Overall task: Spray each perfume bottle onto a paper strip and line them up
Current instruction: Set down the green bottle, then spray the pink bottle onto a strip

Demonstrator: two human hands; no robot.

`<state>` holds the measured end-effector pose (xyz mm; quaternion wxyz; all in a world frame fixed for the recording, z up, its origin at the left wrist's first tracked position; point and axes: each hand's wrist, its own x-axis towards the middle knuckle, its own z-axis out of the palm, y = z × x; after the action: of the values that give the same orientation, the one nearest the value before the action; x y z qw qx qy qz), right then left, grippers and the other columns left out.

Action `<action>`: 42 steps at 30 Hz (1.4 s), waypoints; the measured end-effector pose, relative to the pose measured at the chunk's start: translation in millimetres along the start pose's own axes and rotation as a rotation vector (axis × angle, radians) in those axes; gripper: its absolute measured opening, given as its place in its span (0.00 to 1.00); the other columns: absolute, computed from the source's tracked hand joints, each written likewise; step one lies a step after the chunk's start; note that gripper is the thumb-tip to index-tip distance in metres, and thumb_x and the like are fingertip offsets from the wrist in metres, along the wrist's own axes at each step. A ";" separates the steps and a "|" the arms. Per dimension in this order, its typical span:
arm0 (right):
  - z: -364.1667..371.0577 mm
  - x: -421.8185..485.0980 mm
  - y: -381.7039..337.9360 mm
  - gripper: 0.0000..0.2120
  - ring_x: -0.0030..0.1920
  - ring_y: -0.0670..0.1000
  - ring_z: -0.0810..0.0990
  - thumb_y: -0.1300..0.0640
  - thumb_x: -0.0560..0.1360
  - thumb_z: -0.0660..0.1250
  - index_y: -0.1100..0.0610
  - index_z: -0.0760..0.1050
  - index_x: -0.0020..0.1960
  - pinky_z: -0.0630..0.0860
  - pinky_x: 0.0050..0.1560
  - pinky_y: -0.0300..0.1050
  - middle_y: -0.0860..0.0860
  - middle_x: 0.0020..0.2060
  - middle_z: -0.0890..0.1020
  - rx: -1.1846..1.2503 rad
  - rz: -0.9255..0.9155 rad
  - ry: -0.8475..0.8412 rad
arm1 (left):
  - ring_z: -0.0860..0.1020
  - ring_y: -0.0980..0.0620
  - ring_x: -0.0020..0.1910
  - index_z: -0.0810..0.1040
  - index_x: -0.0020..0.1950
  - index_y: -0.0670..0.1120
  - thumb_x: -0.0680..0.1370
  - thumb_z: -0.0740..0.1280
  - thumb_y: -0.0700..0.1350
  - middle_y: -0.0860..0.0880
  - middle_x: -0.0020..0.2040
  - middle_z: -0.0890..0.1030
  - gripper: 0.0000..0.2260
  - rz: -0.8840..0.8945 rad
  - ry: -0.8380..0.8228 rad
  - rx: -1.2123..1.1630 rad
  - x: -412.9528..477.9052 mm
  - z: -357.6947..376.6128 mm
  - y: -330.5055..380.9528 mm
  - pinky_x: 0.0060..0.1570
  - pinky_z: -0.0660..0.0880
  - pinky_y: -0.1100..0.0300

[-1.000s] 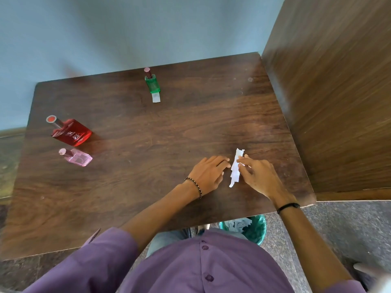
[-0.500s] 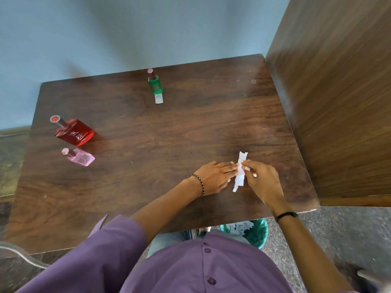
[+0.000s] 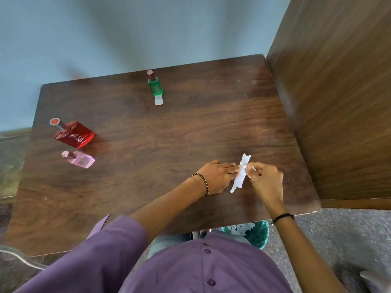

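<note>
The right hand holds a tight grip, pinching the torn paper strip; the left hand lays straight fingers against it on the surface.

White lettering on the red bottle, too blurred to read

Wood surface: green bottle at back, paper strip at its base. At left, red bottle and pink bottle. Front right, torn paper.

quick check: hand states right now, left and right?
Left hand: open, straight fingers touching the paper strip on the table.
Right hand: closed, thumb and finger pinching the same paper strip.
</note>
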<state>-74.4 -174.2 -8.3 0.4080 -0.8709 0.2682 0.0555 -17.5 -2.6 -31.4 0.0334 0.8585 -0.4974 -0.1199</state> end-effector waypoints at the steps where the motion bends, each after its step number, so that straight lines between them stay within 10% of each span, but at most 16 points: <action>1: -1.6 -0.9 -0.3 0.07 0.43 0.49 0.84 0.56 0.78 0.70 0.54 0.86 0.50 0.79 0.50 0.44 0.51 0.40 0.88 0.036 0.010 0.001 | 0.68 0.53 0.73 0.73 0.71 0.47 0.79 0.62 0.43 0.53 0.75 0.67 0.19 0.005 -0.036 0.044 0.7 -2.3 0.8 0.55 0.72 0.54; 7: -4.2 -6.2 0.4 0.06 0.38 0.36 0.81 0.55 0.78 0.71 0.54 0.86 0.50 0.70 0.38 0.21 0.45 0.36 0.85 0.117 0.032 0.019 | 0.60 0.51 0.77 0.65 0.75 0.45 0.82 0.57 0.45 0.51 0.80 0.57 0.21 0.007 -0.133 0.134 2.9 -13.6 7.8 0.60 0.67 0.52; 19: -3.1 -2.0 4.3 0.05 0.33 0.32 0.82 0.59 0.78 0.71 0.56 0.85 0.47 0.72 0.36 0.21 0.45 0.33 0.85 0.251 0.118 0.045 | 0.56 0.46 0.78 0.62 0.76 0.40 0.83 0.55 0.47 0.43 0.80 0.51 0.23 -0.009 -0.219 0.210 1.3 -24.8 24.5 0.64 0.66 0.51; 26: 2.8 5.1 20.8 0.04 0.44 0.50 0.89 0.57 0.75 0.72 0.54 0.86 0.45 0.82 0.57 0.54 0.50 0.39 0.89 0.442 0.230 -0.008 | 0.56 0.46 0.78 0.61 0.77 0.40 0.83 0.55 0.47 0.44 0.80 0.50 0.22 -0.010 -0.236 0.203 -0.7 -26.4 25.2 0.62 0.67 0.52; 38: -7.0 -9.9 13.8 0.04 0.47 0.51 0.88 0.61 0.80 0.68 0.56 0.82 0.50 0.82 0.57 0.55 0.54 0.43 0.88 0.552 0.157 0.007 | 0.54 0.53 0.78 0.61 0.77 0.44 0.82 0.56 0.45 0.49 0.81 0.51 0.22 -0.072 -0.240 0.043 -3.9 -24.2 22.5 0.63 0.66 0.52; 42: -0.4 -18.7 2.5 0.05 0.44 0.46 0.88 0.55 0.79 0.70 0.52 0.84 0.53 0.84 0.53 0.56 0.48 0.43 0.88 0.411 0.007 -0.028 | 0.70 0.49 0.70 0.71 0.71 0.48 0.79 0.58 0.42 0.50 0.73 0.70 0.20 -0.311 0.025 -0.388 -9.6 -22.8 17.7 0.62 0.70 0.53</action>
<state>-91.7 -167.9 -3.8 0.5806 -0.7676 0.2713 0.0131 -31.6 -4.6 -4.6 0.1849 0.9037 -0.3264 -0.2065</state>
